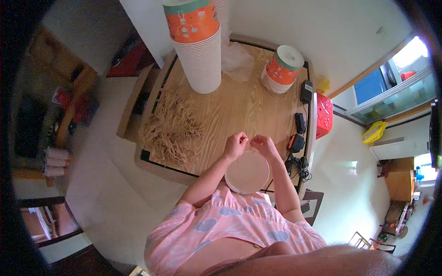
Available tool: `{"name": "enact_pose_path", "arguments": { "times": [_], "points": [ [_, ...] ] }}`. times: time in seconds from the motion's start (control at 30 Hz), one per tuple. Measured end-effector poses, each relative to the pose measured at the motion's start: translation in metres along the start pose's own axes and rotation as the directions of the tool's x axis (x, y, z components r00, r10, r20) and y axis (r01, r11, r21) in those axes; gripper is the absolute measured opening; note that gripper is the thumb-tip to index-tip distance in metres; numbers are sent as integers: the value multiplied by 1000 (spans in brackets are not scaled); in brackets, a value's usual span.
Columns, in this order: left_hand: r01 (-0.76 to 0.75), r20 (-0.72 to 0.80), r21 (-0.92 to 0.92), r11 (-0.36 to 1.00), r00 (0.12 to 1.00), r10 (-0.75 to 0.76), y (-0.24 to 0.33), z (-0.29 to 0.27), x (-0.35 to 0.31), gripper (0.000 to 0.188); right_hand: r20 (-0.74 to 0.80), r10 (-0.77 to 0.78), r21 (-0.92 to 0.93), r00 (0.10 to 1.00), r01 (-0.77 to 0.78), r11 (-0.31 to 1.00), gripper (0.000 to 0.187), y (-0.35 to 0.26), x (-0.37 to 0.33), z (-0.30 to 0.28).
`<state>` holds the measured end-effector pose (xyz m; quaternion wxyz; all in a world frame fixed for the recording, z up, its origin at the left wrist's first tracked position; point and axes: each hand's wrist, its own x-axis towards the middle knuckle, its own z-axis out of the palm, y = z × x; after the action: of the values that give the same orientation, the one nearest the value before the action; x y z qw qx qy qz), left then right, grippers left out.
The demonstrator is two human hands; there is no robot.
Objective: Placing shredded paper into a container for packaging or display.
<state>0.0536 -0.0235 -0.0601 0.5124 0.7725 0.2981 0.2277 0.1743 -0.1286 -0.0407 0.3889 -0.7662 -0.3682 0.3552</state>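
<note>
My left hand (pixel 236 145) and my right hand (pixel 264 148) meet fingertip to fingertip over the near part of the wooden table, both pinched closed. Whatever lies between the fingertips is too small to make out. Right beneath them, close against my body, rests a round, pale paper tub (pixel 247 173) with a thin white rim; whether its base or its mouth faces up I cannot tell. A loose heap of tan cords (pixel 171 129) lies to the left of my hands.
A tall stack of orange-and-green paper tubs (pixel 198 55) stands at the far left of the table (pixel 235 108), a shorter stack (pixel 282 71) at the far right. Crumpled clear plastic (pixel 238 60) lies between them. Black adapters (pixel 300 123) and coiled cable (pixel 301 169) line the right edge, beside a red basket (pixel 324 116).
</note>
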Motion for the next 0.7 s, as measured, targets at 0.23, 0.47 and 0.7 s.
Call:
{"name": "enact_pose_path", "arguments": {
  "times": [0.23, 0.47, 0.7],
  "points": [
    [205, 1, -211, 956, 978, -209, -36, 4, -11, 11, 314, 122, 347, 942, -233, 909, 16, 22, -19, -7],
    [168, 370, -37, 985, 918, -143, -12, -9, 5, 13, 208, 187, 210, 960, -231, 950, 19, 10, -28, 0],
    [138, 554, 68, 988, 818, -153, -16, -14, 15, 12, -42, 52, 122, 998, -47, 991, 13, 9, -50, 6]
  ]
}}
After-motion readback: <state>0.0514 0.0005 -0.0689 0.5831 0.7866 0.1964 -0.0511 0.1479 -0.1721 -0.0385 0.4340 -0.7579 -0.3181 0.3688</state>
